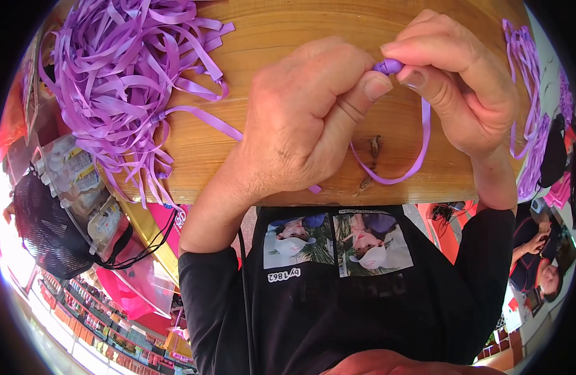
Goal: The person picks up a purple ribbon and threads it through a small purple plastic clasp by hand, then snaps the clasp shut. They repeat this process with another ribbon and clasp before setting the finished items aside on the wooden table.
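Near the table's far edge, a small rounded purple plastic piece on a ribbon is held between my two hands. My left hand is closed, pinching its left end between thumb and forefinger. From the other side, the thumb and fingertips of my right hand grip the same piece. A narrow purple ribbon hangs from there in a loop over the wooden table. Another purple ribbon stretches from the heap and passes under my left wrist.
A large tangled heap of purple ribbons covers the table's left side. More purple ribbons hang over its right edge. At left are a black mesh bag and a clear plastic package. Another person is at the far right.
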The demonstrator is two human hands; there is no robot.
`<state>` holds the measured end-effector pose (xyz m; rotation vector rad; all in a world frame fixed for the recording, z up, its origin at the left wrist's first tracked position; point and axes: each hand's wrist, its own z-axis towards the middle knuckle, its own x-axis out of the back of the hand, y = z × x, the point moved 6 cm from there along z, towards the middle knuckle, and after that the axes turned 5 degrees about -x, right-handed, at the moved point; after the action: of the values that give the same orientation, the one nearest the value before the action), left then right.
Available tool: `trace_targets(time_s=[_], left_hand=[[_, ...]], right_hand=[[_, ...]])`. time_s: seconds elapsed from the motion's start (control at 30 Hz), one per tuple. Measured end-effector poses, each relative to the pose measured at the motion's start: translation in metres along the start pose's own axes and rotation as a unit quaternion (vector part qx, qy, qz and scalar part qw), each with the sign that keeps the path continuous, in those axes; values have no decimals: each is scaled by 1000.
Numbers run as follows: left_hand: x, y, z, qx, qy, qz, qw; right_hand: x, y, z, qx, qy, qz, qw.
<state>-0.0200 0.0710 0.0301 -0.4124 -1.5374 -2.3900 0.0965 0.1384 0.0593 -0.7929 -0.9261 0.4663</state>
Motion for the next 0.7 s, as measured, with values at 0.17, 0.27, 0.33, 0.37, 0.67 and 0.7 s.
trace_targets(time_s=[0.17,0.27,0.33,0.37,0.67,0.7], left_hand=[[-2,-6,0,48,42,-20,998],[1,-13,-5,127,91,-68,985],[2,-15,-7,144,106,-84,980],[4,-9,-6,100,111,-45,988],[5,0,-3,-21,105,14,994],[5,1,-3,-15,100,13,995]], right_hand=[[-1,6,-2,-53,5,41,998],[-3,9,-3,-78,19,56,995],[-3,11,-6,-84,28,61,994],[-4,13,-8,-107,28,82,990],[-9,21,-10,-185,62,222,956],[-9,20,-11,-193,67,233,951]])
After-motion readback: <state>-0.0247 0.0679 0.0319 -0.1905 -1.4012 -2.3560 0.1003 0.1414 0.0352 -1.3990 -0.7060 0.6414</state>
